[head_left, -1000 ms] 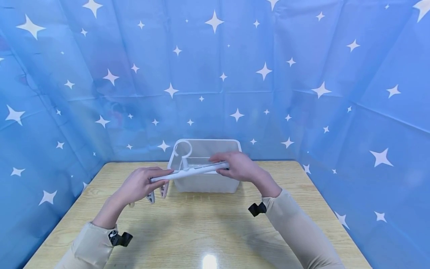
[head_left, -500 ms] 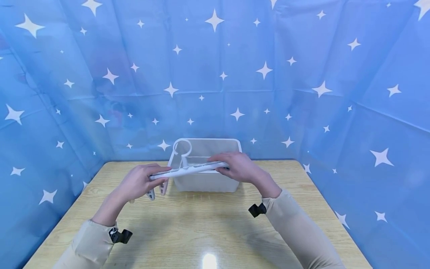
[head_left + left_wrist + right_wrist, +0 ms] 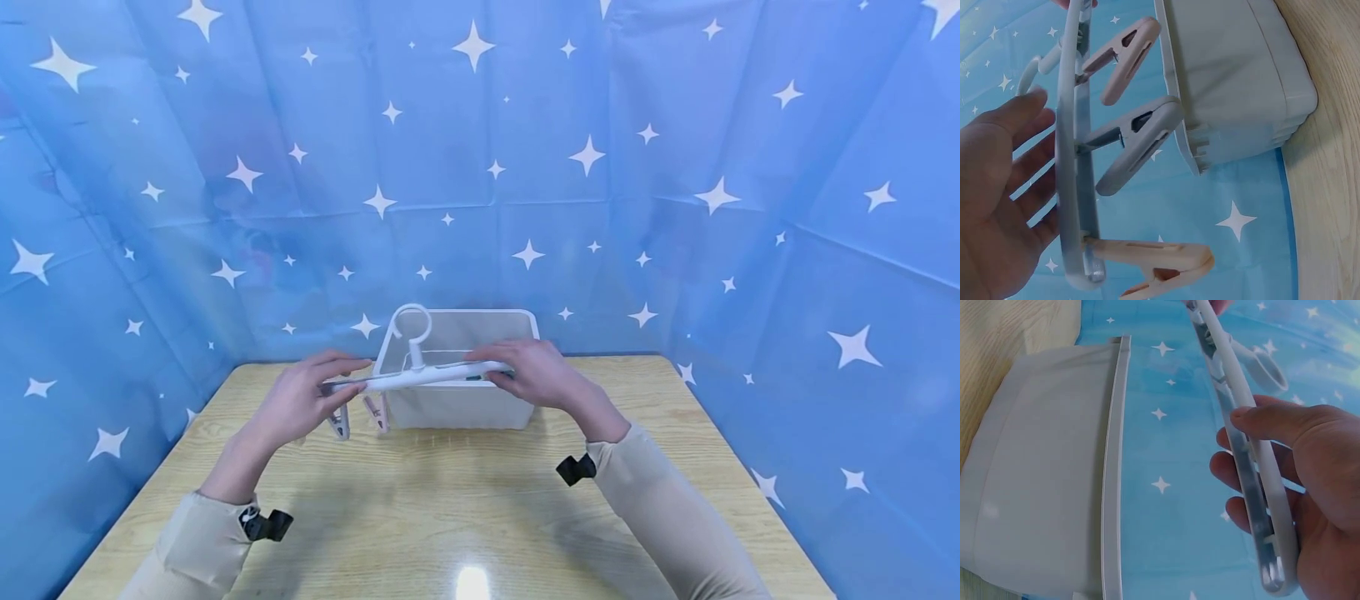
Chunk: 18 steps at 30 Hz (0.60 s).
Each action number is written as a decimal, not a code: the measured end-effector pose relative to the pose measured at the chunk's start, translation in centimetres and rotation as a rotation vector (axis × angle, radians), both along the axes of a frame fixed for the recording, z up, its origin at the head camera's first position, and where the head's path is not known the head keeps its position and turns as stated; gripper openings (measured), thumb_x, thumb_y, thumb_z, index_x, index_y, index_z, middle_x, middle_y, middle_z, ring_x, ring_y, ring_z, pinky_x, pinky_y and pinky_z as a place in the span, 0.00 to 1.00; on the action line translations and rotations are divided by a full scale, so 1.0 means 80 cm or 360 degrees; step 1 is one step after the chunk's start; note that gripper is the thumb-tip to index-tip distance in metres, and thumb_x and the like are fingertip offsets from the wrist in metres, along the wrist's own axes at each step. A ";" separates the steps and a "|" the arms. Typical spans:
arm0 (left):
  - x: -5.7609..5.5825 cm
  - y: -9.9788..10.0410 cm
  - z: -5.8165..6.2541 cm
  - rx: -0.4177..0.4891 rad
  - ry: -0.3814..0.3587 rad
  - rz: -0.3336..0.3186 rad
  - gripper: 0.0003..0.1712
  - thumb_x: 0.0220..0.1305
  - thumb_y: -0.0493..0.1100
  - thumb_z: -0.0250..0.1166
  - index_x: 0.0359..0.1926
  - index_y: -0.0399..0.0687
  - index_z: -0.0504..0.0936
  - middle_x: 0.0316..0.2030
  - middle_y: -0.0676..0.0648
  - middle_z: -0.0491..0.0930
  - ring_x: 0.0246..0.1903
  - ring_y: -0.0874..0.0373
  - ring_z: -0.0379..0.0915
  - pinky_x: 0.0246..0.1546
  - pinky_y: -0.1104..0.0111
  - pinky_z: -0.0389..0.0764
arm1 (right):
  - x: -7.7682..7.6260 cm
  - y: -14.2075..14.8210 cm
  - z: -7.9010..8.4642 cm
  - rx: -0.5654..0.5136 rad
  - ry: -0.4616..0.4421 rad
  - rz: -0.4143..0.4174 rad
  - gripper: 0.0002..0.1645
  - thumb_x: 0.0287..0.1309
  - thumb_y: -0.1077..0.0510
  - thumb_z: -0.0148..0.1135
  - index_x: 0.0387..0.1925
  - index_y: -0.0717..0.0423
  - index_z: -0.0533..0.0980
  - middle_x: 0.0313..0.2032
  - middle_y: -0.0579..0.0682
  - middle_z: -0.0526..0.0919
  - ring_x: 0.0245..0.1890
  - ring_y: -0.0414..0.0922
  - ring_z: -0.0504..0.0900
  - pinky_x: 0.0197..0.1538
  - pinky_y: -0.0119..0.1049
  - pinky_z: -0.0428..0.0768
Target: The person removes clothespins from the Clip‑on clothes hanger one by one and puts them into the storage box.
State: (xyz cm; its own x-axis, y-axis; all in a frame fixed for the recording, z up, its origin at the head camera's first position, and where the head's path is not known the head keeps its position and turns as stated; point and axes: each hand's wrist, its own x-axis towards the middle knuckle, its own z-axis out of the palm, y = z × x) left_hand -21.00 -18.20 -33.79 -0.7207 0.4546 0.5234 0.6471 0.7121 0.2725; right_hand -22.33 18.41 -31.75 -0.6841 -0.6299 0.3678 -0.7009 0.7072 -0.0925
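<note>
A white clip hanger (image 3: 427,375) is held level above the table, its ring hook standing up. My right hand (image 3: 536,375) grips its right end; in the right wrist view the thumb (image 3: 1254,419) lies over the bar with the fingers behind. At the left end, my left hand (image 3: 296,400) has its fingers loosely spread around the bar, the thumb apart from it in the left wrist view. From that end hang a pink clip (image 3: 1132,59), a grey clip (image 3: 1141,140) and a peach clip (image 3: 1154,253). Part of the hook's stem is hidden in the left wrist view.
A white plastic basket (image 3: 457,408) stands at the back of the wooden table (image 3: 442,508), just behind and below the hanger. Something small and green shows near its front rim. Blue star-printed cloth (image 3: 450,167) hangs behind and at both sides.
The left end of the hanger has risen slightly and the hook has moved a little. My left hand has moved up and left, its fingers loosening. The clips now show more. My right hand stays put.
</note>
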 end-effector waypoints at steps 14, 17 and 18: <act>-0.008 -0.006 0.001 0.0510 0.0533 0.0200 0.12 0.64 0.33 0.67 0.48 0.41 0.88 0.44 0.41 0.83 0.33 0.50 0.75 0.28 0.70 0.66 | -0.005 0.008 -0.003 -0.0133 0.0187 -0.0029 0.21 0.69 0.53 0.61 0.62 0.37 0.78 0.57 0.44 0.84 0.35 0.42 0.85 0.25 0.32 0.72; -0.009 -0.007 0.000 0.0575 0.0561 0.0214 0.11 0.64 0.32 0.66 0.47 0.40 0.88 0.44 0.40 0.83 0.34 0.50 0.74 0.30 0.68 0.66 | -0.006 0.008 -0.004 -0.0161 0.0198 -0.0031 0.22 0.69 0.54 0.60 0.63 0.37 0.77 0.58 0.45 0.84 0.35 0.43 0.85 0.24 0.32 0.70; -0.009 -0.008 0.000 0.0593 0.0570 0.0222 0.11 0.64 0.32 0.66 0.46 0.40 0.88 0.44 0.40 0.83 0.34 0.51 0.73 0.30 0.68 0.67 | -0.006 0.008 -0.004 -0.0171 0.0201 -0.0032 0.22 0.69 0.54 0.60 0.63 0.37 0.77 0.58 0.45 0.84 0.34 0.43 0.85 0.24 0.33 0.71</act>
State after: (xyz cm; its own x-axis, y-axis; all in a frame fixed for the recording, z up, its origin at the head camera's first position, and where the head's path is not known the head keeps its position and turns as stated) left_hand -21.69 -18.82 -33.81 -0.5074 0.1036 0.8555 0.6522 0.6951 0.3026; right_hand -22.83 19.06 -32.09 -0.6403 -0.5690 0.5161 -0.6975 0.7121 -0.0802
